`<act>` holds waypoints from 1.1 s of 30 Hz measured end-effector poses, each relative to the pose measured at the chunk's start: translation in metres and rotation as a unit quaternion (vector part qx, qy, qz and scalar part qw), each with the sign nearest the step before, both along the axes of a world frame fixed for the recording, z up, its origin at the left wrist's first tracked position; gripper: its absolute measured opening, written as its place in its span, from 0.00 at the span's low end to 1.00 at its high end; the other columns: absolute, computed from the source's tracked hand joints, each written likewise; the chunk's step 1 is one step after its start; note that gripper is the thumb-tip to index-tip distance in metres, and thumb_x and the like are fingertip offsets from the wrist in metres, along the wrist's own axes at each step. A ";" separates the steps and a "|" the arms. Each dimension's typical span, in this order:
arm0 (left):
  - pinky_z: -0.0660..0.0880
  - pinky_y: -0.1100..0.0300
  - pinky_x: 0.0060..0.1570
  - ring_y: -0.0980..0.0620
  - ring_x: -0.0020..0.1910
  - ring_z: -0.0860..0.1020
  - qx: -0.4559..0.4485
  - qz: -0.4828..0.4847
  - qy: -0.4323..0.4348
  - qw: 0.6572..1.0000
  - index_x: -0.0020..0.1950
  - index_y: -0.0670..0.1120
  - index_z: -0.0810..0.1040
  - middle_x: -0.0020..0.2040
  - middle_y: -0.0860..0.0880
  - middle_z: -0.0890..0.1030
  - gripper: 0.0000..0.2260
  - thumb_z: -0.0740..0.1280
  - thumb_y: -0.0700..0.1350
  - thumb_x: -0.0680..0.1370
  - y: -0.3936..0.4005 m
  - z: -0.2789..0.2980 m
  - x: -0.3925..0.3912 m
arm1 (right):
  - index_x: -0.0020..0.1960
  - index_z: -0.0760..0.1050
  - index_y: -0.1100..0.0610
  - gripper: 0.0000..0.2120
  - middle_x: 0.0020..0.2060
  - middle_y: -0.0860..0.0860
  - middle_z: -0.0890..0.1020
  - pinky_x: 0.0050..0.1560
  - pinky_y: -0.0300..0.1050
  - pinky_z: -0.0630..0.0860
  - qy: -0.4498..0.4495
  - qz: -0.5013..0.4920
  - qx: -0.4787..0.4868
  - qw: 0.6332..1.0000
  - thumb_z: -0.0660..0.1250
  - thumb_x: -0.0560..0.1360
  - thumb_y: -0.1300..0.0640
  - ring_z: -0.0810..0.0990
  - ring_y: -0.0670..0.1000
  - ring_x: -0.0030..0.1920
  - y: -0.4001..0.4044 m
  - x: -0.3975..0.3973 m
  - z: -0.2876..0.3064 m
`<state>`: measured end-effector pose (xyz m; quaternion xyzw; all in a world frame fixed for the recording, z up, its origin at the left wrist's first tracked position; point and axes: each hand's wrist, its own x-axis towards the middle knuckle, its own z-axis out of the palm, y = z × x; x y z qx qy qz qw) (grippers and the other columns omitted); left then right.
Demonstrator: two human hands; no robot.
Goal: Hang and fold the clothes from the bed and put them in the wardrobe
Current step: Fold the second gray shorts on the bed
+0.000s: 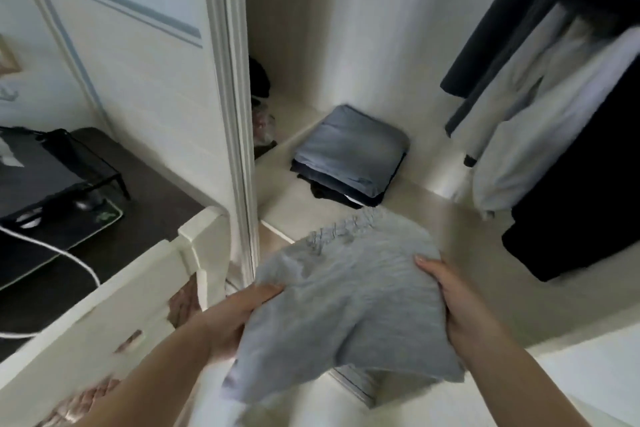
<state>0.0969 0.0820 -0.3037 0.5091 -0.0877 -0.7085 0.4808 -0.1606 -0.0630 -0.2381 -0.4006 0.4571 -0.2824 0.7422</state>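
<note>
Now carrying one folded grey garment (346,291) toward the wardrobe, gripped on both sides: left hand (239,315) clutching its left edge with fingers tucked beneath, right hand (460,305) clamped on its right edge, thumb on top. Held in the air, short of the wardrobe shelf (398,218), with the elastic waistband pointing away from both hands. Ahead of the hands and slightly higher, one stack of folded clothes (349,156), blue piece on top, darker pieces under it; exact number in the stack hard to tell. Best kept level and taut between the two hands so the fold does not slump, then lowered flat, probably onto the stack or just in front of it, edges squared before letting go. Beyond the right hand, hanging clothes (554,97): at least three, dark, pale and black. Beside the left hand, one white chair back (145,291), and further left a dark counter (162,215) with one laptop stand (62,163) and one white cable (69,253).
</note>
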 end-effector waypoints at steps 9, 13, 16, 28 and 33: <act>0.80 0.49 0.41 0.38 0.50 0.82 -0.030 -0.051 -0.036 0.998 0.64 0.45 0.74 0.54 0.38 0.83 0.24 0.73 0.45 0.70 -0.131 0.013 0.051 | 0.56 0.78 0.56 0.11 0.47 0.57 0.85 0.33 0.48 0.80 -0.032 -0.140 0.011 0.990 0.66 0.75 0.57 0.85 0.57 0.43 -0.061 0.031 -0.009; 0.80 0.48 0.40 0.38 0.49 0.83 -0.029 -0.022 -0.047 0.998 0.65 0.46 0.73 0.54 0.37 0.82 0.25 0.72 0.42 0.69 -0.181 0.012 0.065 | 0.60 0.76 0.54 0.15 0.53 0.58 0.83 0.40 0.49 0.80 -0.047 -0.158 0.004 0.986 0.65 0.74 0.56 0.84 0.57 0.50 -0.098 0.043 -0.022; 0.80 0.50 0.39 0.39 0.47 0.83 -0.022 -0.015 -0.065 0.998 0.64 0.46 0.74 0.53 0.37 0.82 0.26 0.72 0.42 0.67 -0.221 0.009 0.082 | 0.60 0.77 0.52 0.15 0.53 0.57 0.83 0.45 0.52 0.80 -0.048 -0.160 0.043 0.985 0.66 0.73 0.53 0.83 0.58 0.51 -0.135 0.056 -0.036; 0.79 0.52 0.41 0.41 0.48 0.83 -0.110 -0.049 -0.167 0.979 0.63 0.51 0.74 0.51 0.41 0.83 0.19 0.66 0.37 0.74 -0.474 0.046 0.155 | 0.63 0.76 0.54 0.21 0.58 0.57 0.81 0.60 0.59 0.75 -0.098 -0.135 0.015 0.986 0.66 0.72 0.50 0.80 0.60 0.58 -0.376 0.121 -0.042; 0.79 0.47 0.51 0.42 0.54 0.81 -0.135 -0.090 -0.249 0.955 0.68 0.55 0.70 0.58 0.44 0.80 0.26 0.67 0.38 0.73 -0.573 0.048 0.182 | 0.63 0.76 0.50 0.21 0.59 0.54 0.81 0.55 0.59 0.78 -0.105 -0.150 -0.021 0.983 0.69 0.71 0.48 0.80 0.59 0.59 -0.452 0.138 -0.066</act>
